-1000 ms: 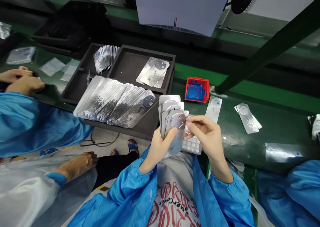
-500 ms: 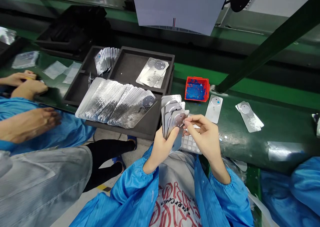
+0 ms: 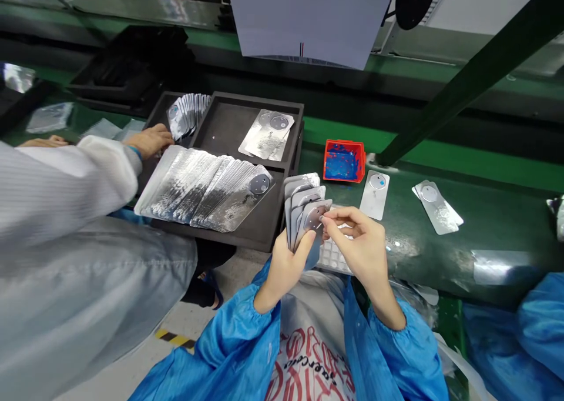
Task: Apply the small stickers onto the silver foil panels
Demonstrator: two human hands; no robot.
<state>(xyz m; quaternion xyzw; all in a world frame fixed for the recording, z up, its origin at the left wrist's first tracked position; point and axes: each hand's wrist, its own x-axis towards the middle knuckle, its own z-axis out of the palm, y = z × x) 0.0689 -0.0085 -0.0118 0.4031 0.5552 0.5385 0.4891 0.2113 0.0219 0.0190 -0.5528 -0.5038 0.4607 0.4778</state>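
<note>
Left grip point(image 3: 288, 260) clamped on my plate fan point(image 3: 304, 204), held above the table point(image 3: 440, 254) edge | right grip point(image 3: 359, 242) pinching the front plate's disc point(image 3: 316, 217) | tray point(image 3: 247, 124) left of the fan, a co-worker's hand point(image 3: 147, 140) on it

A black tray point(image 3: 247, 227) is sitting on the green bench point(image 3: 440, 230), carrying a long fanned row of silver plates point(image 3: 202, 189), a smaller bunch point(image 3: 187, 110) standing at its far corner and a few plates point(image 3: 268, 133) lying flat in its right compartment. A co-worker's hand point(image 3: 147, 141) in a white sleeve point(image 3: 66, 183) is resting at the tray's left edge. A red bin point(image 3: 343, 161) is standing just beyond a single plate point(image 3: 375, 195), with two more plates point(image 3: 436, 207) lying further right.
</note>
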